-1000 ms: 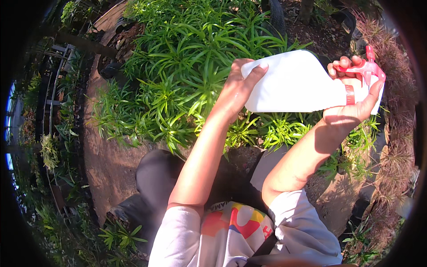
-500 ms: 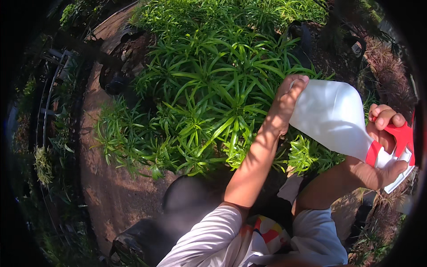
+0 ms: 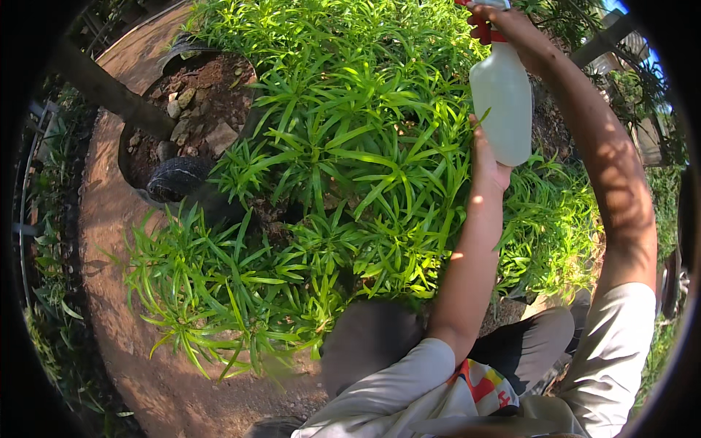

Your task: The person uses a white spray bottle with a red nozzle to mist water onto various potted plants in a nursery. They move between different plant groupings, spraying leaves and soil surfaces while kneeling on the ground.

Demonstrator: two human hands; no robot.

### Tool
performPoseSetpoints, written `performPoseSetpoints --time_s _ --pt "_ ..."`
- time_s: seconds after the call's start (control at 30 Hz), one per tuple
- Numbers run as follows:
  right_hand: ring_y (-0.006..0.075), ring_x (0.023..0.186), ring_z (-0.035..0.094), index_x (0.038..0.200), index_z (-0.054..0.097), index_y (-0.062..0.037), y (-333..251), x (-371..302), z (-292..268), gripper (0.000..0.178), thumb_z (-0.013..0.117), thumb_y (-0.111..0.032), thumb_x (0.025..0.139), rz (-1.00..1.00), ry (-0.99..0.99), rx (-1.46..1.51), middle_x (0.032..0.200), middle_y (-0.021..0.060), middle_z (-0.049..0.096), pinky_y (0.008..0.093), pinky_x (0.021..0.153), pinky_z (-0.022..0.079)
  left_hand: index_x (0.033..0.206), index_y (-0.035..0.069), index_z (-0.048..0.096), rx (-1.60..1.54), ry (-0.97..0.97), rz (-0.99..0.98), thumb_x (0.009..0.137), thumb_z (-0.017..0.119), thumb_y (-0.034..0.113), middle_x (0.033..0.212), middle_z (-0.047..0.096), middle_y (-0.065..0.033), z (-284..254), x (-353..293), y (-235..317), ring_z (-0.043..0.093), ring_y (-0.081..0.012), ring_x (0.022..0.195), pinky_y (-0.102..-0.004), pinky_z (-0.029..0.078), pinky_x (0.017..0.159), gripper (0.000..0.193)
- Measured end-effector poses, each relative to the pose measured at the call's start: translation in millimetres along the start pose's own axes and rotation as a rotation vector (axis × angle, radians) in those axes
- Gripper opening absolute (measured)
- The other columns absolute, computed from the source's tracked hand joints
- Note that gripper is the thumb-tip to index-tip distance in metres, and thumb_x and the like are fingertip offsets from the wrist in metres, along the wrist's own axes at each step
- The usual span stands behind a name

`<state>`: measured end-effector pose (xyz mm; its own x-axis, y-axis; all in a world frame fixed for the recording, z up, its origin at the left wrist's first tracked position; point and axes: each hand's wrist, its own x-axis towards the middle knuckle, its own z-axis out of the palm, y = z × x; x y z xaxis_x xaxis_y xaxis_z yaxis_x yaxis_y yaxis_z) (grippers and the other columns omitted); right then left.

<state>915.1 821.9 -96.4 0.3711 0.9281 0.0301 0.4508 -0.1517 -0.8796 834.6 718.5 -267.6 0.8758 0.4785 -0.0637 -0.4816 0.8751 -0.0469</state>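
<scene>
A translucent white spray bottle [image 3: 502,102] with a red and white trigger head [image 3: 480,29] stands nearly upright over the plants, at the upper right. My right hand [image 3: 509,28] is closed round its neck and trigger head. Down at the base, my left hand [image 3: 488,159] grips the lower body from the left side, thumb up along it; the other fingers are mostly hidden. Pale liquid seems to fill much of the bottle. Long-leaved green plants [image 3: 343,146] spread beneath and to the left of both hands, and a leaf tip crosses the bottle's edge.
At the upper left, a slim trunk [image 3: 109,91] rises by a round bed of soil and stones [image 3: 201,120]. A dirt path [image 3: 109,255] curves along the left side. My knees [image 3: 376,339] are close to the plants' near edge.
The spray bottle has swung from lying sideways, head to the right, to upright with its head at the top. My right hand rose with it; my left stayed at the base.
</scene>
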Motion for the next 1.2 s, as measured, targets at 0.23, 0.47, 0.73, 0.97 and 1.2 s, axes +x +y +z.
performPoseSetpoints --time_s 0.23,0.47,0.73,0.97,1.2 --pt "0.0118 0.068 0.052 0.085 0.063 -0.0066 83 59 -12 0.041 0.058 -0.047 0.088 0.208 0.199 -0.21 0.075 0.0014 0.058 0.0268 0.066 0.042 0.127 0.021 0.047 0.021 0.017 -0.125 0.091 0.033 0.066 0.116 0.058 -0.0029 -23 17 16 0.059 -0.0223 0.098 -0.043 0.05 0.075 0.06" --pt "0.0104 0.068 0.049 0.093 0.062 -0.0089 84 42 -21 0.049 0.051 -0.057 0.089 0.228 0.317 -0.453 0.073 0.0004 0.054 0.0254 0.065 0.038 0.126 0.016 0.047 -0.012 0.011 -0.183 0.094 0.035 0.058 0.117 0.056 -0.0073 -31 26 -3 0.056 -0.0255 0.102 -0.0468 0.049 0.08 0.053" --pt "0.0141 0.07 0.051 0.107 0.066 -0.0086 94 35 -43 0.058 0.055 -0.06 0.083 0.347 0.39 -0.432 0.075 0.0033 0.056 0.0312 0.066 0.042 0.129 0.016 0.044 -0.052 0.082 -0.235 0.095 0.032 0.059 0.119 0.055 -0.0091 -31 22 -21 0.055 -0.0275 0.105 -0.0499 0.048 0.082 0.056" --pt "0.0082 0.064 0.05 0.093 0.062 -0.0079 80 24 -28 0.052 0.054 -0.059 0.088 0.372 0.266 -0.269 0.07 -0.0007 0.054 0.0245 0.061 0.04 0.129 0.018 0.045 -0.069 0.096 -0.21 0.094 0.032 0.062 0.12 0.055 -0.0075 -26 20 -30 0.056 -0.025 0.105 -0.0465 0.05 0.08 0.058" --pt "0.0098 0.071 0.054 0.104 0.063 -0.0081 56 48 9 0.058 0.052 -0.063 0.087 0.165 0.277 -0.281 0.08 0.0013 0.059 0.0253 0.071 0.045 0.13 0.015 0.046 -0.003 0.148 0.038 0.095 0.031 0.059 0.122 0.056 -0.0063 -30 12 8 0.055 -0.0232 0.109 -0.0427 0.049 0.085 0.058"
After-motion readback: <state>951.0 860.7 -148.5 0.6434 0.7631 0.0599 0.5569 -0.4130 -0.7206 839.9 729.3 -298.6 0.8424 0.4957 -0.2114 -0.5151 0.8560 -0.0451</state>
